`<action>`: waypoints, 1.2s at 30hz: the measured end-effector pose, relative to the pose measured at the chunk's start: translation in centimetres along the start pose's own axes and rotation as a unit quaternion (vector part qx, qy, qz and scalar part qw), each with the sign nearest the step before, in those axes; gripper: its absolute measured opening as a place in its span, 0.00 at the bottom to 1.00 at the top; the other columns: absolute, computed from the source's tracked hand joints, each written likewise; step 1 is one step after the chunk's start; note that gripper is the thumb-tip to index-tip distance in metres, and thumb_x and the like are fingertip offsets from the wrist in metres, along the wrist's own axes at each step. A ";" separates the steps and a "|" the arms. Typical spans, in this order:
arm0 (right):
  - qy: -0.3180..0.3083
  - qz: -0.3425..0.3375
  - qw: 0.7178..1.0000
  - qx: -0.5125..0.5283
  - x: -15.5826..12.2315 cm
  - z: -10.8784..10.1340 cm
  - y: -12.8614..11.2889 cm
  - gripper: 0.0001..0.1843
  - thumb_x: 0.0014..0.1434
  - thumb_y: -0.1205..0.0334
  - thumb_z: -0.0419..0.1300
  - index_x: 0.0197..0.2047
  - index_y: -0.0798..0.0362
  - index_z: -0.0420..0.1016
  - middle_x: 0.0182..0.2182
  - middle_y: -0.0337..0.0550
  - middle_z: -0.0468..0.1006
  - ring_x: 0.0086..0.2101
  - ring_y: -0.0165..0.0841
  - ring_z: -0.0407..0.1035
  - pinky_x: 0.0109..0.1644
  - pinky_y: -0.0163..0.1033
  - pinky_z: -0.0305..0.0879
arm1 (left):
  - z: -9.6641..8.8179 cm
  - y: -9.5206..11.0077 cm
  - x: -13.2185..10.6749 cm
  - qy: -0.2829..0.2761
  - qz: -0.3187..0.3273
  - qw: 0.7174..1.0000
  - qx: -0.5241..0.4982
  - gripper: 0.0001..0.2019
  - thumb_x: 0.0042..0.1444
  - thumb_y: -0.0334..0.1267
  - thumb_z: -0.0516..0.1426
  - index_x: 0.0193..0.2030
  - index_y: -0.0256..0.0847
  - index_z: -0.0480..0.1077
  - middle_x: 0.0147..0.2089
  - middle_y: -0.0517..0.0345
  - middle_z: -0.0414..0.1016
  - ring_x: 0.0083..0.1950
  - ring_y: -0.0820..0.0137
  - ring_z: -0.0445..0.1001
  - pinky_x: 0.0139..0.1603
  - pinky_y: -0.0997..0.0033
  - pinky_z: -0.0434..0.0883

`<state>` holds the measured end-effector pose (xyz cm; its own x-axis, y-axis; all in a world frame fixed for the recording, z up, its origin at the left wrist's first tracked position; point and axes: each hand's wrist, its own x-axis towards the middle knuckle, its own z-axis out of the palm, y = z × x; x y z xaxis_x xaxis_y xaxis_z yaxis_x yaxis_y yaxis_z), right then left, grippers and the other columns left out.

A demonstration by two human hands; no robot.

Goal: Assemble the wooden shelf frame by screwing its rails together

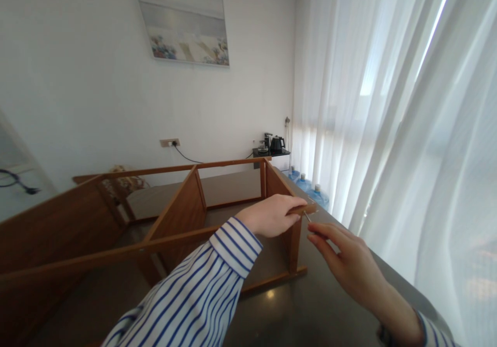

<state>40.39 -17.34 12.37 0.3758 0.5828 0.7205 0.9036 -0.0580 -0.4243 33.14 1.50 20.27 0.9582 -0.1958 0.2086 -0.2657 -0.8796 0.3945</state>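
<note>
A brown wooden shelf frame (171, 241) lies on its side on a dark grey tabletop, its upright boards dividing it into open bays. My left hand (273, 214) is closed round the right end of the frame's near upper rail, thumb and fingers against the wood. Just right of that corner, my right hand (344, 259) pinches a thin metal rod (307, 216) between thumb and fingertips. The rod's far tip meets the end of the rail; whether it is a screw or a hex key I cannot tell.
The dark grey tabletop (279, 305) extends under the frame and to the right. Beyond it stand blue water bottles (317, 196) and a small cabinet with a black kettle (277, 144). White curtains (349, 103) hang along the right side.
</note>
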 end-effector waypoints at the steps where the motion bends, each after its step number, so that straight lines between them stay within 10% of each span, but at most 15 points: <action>1: 0.016 0.001 1.000 -0.001 -0.2 0.4 0.1 0.10 0.62 0.58 0.54 0.45 0.49 0.74 0.39 0.44 0.80 0.38 0.35 0.75 0.42 0.38 0.72 | 0.0 0.0 0.0 0.000 0.000 1.000 0.000 0.15 0.60 0.37 0.50 0.52 0.42 0.68 0.50 0.55 0.75 0.50 0.66 0.72 0.52 0.70 0.66; 10: 0.146 0.129 0.974 0.118 -1.1 4.9 -0.6 0.10 0.65 0.57 0.50 0.44 0.51 0.68 0.34 0.45 0.81 0.36 0.36 0.77 0.38 0.39 0.73 | 0.0 0.2 0.0 -0.001 -0.001 1.000 0.008 0.15 0.59 0.36 0.50 0.52 0.41 0.68 0.51 0.54 0.74 0.50 0.66 0.72 0.52 0.70 0.65; 36: 0.137 0.176 0.967 0.125 -4.0 3.9 0.2 0.10 0.65 0.56 0.51 0.43 0.50 0.69 0.33 0.40 0.81 0.34 0.31 0.75 0.40 0.35 0.70 | 0.4 0.0 0.0 0.017 -0.008 0.999 0.034 0.17 0.60 0.37 0.49 0.55 0.41 0.67 0.56 0.54 0.72 0.54 0.65 0.71 0.55 0.69 0.65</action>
<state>38.29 -16.50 7.29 0.7224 0.3241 0.6107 0.6445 0.0042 -0.7646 33.18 1.34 19.85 0.9577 -0.1685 0.2334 -0.2422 -0.9097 0.3373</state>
